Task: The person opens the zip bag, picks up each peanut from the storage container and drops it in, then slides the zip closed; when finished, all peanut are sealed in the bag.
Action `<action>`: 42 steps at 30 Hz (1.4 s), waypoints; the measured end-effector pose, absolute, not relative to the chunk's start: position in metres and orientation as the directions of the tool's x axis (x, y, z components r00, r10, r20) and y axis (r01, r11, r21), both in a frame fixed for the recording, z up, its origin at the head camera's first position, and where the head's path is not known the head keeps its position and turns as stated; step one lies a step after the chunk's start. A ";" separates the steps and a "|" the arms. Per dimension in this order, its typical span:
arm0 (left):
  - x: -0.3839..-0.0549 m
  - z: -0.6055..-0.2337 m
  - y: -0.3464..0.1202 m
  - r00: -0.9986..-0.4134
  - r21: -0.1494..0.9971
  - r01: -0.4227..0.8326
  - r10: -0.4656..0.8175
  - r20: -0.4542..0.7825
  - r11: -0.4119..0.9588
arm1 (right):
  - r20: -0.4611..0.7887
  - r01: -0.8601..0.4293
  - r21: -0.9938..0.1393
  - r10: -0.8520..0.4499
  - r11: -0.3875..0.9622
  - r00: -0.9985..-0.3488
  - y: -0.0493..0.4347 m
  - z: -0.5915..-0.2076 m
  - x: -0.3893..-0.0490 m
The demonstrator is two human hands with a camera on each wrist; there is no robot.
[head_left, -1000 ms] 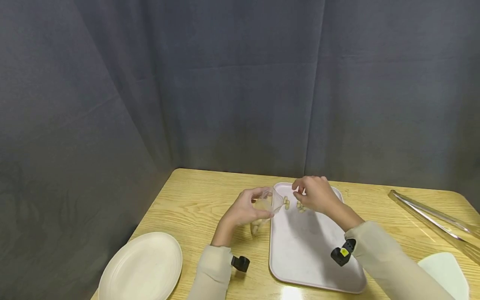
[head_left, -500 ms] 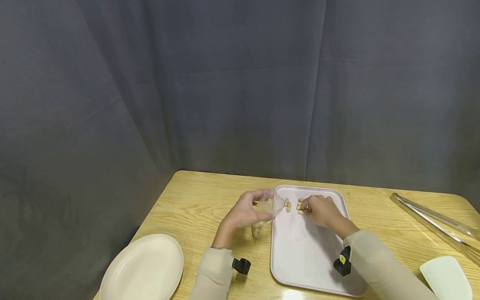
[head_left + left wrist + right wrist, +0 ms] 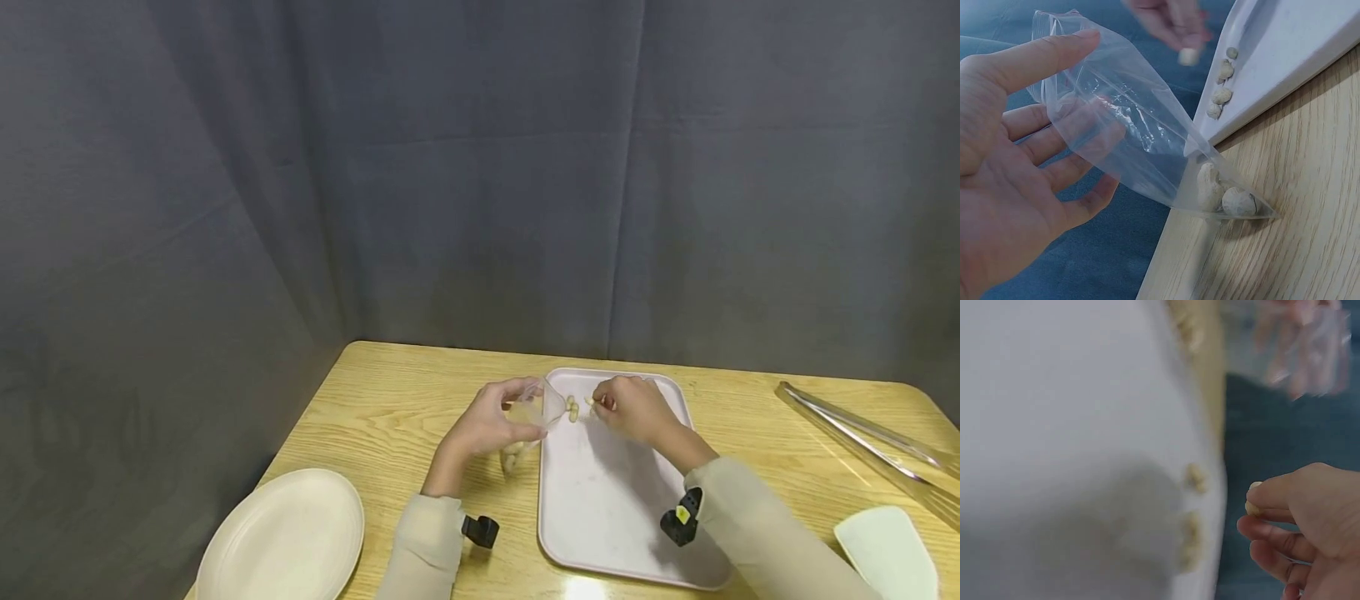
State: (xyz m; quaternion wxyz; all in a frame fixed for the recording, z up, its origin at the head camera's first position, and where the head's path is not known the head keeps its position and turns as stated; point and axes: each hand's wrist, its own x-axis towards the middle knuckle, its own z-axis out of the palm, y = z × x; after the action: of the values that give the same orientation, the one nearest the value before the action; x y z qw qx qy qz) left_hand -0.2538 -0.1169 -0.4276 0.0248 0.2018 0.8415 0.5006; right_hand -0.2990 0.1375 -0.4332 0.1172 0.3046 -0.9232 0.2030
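Observation:
My left hand [image 3: 487, 421] holds a clear plastic zip bag [image 3: 1141, 131] by its mouth, thumb on one side and fingers on the other. The bag's mouth gapes. Several unshelled peanuts [image 3: 1210, 187] lie in its bottom corner, down by the wooden table. My right hand [image 3: 637, 408] is above the far part of the pale tray [image 3: 600, 517], to the right of the bag. Between thumb and forefinger it pinches a peanut [image 3: 1252, 501], partly hidden by the thumb. Other peanuts [image 3: 572, 408] lie on the tray between the bag and this hand.
An off-white plate [image 3: 285, 533] sits at the table's left front. On the right are metal tongs [image 3: 862, 433] and a pale green, rounded flat piece [image 3: 888, 550], partly cut off. A dark curtain [image 3: 480, 167] stands behind the table.
My right hand went down to the peanuts on the tray, took hold of one, and has come up and left towards the bag. My left hand stays put with the bag.

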 end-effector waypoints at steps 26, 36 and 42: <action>-0.254 -0.424 -0.119 -0.912 0.862 0.316 0.377 0.161 0.396 | 0.429 -0.719 -0.331 -0.582 0.611 -0.691 0.082 -0.368 -0.265; -0.254 -0.424 -0.119 -0.907 0.866 0.322 0.388 0.165 0.383 | 0.434 -0.724 -0.322 -0.585 0.610 -0.686 0.079 -0.368 -0.264; -0.254 -0.424 -0.119 -0.909 0.863 0.318 0.385 0.160 0.392 | 0.433 -0.719 -0.326 -0.579 0.614 -0.691 0.081 -0.366 -0.264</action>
State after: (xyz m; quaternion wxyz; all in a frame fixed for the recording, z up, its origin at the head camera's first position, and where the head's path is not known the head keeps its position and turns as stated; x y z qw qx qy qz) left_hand -0.2536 -0.1188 -0.4243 0.0328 0.2106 0.8336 0.5095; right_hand -0.2635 0.0809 -0.3660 0.1437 0.3658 -0.8868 0.2433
